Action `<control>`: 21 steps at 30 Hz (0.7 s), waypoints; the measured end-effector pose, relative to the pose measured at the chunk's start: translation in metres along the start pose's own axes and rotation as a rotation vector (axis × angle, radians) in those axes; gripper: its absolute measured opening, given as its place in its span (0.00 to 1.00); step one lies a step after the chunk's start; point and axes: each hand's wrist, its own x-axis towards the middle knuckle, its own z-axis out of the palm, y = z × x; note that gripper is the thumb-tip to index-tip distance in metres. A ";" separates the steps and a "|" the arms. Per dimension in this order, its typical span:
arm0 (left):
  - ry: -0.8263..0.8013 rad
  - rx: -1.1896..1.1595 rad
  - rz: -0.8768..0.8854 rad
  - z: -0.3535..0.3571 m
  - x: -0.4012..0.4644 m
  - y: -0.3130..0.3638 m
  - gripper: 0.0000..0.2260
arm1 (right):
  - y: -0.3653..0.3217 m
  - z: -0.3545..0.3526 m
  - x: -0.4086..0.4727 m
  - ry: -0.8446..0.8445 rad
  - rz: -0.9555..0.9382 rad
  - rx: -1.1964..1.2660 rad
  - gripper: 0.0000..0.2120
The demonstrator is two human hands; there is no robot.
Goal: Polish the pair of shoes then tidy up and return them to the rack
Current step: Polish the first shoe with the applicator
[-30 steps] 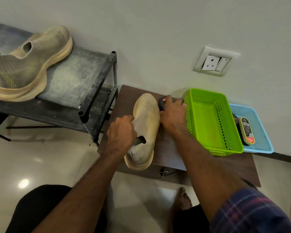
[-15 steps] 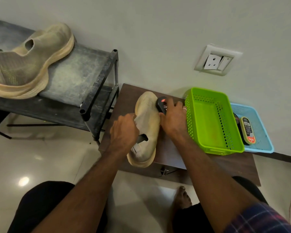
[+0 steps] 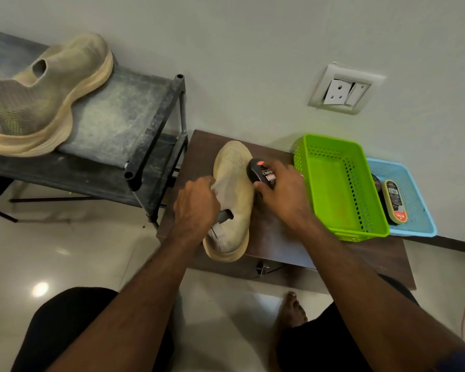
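On the low brown table (image 3: 274,237), left hand (image 3: 196,208) grips the shoe (image 3: 232,189) while right hand (image 3: 285,191) holds the polish applicator (image 3: 261,173) against it.

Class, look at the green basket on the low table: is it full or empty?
Empty. The green basket shows only its bare floor and perforated walls; nothing lies inside it.

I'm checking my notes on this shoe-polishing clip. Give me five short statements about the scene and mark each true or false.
1. The right hand grips a black polish applicator against the shoe. True.
2. The left hand hangs idle. False: it holds that shoe.
3. The green basket is full of brushes. False: nothing shows inside.
4. The other shoe sits on the rack. True.
5. A polish tin lies in the blue tray. True.
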 end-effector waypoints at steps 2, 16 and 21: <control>0.012 -0.010 0.000 0.001 0.002 0.000 0.10 | -0.003 -0.009 -0.026 -0.072 -0.050 0.167 0.23; 0.026 -0.174 -0.028 0.005 0.007 -0.005 0.09 | 0.010 0.003 -0.075 -0.102 -0.106 0.237 0.24; 0.163 -0.463 -0.440 -0.002 -0.029 0.001 0.21 | 0.010 0.010 -0.072 -0.155 -0.020 0.300 0.25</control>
